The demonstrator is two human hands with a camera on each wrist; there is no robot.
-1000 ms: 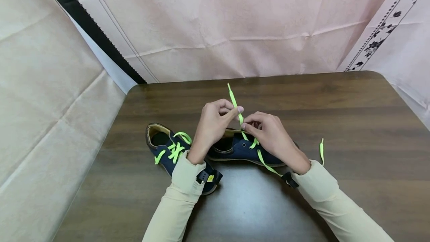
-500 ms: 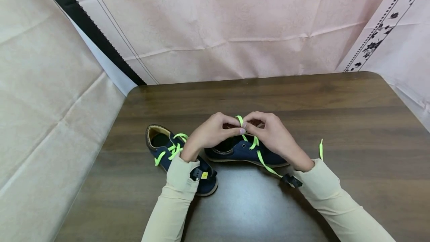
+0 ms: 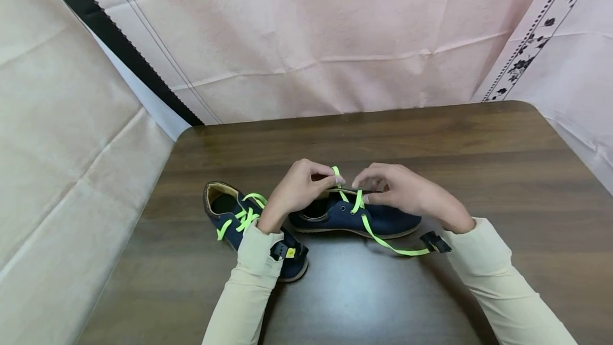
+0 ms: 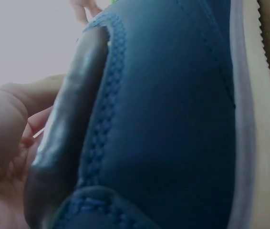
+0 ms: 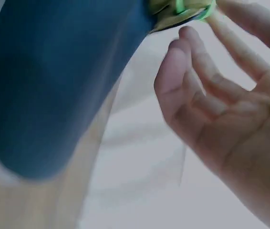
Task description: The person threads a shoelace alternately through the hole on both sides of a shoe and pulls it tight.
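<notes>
A navy blue shoe (image 3: 330, 221) stands upright on the table, toe to the right, with a lime green shoelace (image 3: 365, 222) partly threaded through its eyelets. Over its opening, my left hand (image 3: 298, 189) pinches one end of the lace between thumb and fingers. My right hand (image 3: 407, 189) hovers at the shoe's front, fingers loosely bent near the tongue and lace; the right wrist view shows no lace gripped in its visible fingers (image 5: 211, 78). In the left wrist view the shoe's side (image 4: 168, 109) and dark padded collar (image 4: 68, 124) hide part of the left hand.
A second navy shoe (image 3: 230, 222), laced in lime green, lies to the left, partly under the left forearm. The lace's long strand (image 3: 399, 251) runs to the black right wrist camera (image 3: 435, 242). The brown wooden table (image 3: 364, 292) ends before a pale cloth backdrop (image 3: 306, 41).
My left hand has come down with the lace end, which stood tall before. The right hand has let go of the lace and shifted right, its fingers spreading apart.
</notes>
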